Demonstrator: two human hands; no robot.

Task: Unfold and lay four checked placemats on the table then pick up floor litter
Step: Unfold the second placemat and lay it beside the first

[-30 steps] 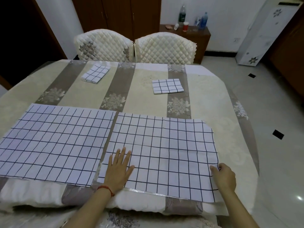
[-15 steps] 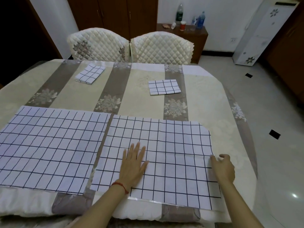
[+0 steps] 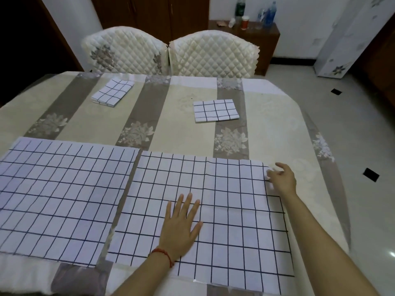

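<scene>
Two checked placemats lie unfolded side by side at the near edge of the table [image 3: 183,99]: the left placemat [image 3: 62,197] and the right placemat [image 3: 233,212]. My left hand [image 3: 181,225] presses flat on the right placemat, fingers straight. At that mat's far right corner is my right hand [image 3: 282,178], its loosely spread fingertips touching the corner. Two more placemats are folded: one folded placemat [image 3: 113,92] at the far left, another folded placemat [image 3: 215,111] near the table's middle.
Two quilted chairs [image 3: 126,52] [image 3: 215,52] stand at the table's far side. Behind them a wooden sideboard [image 3: 269,39] carries bottles and a cup. To the right is pale tiled floor [image 3: 363,135] with small black insets, and a white cabinet [image 3: 346,39].
My right hand left the mat's near right edge and moved up to its far right corner. My left hand slid right and forward, staying flat on the mat.
</scene>
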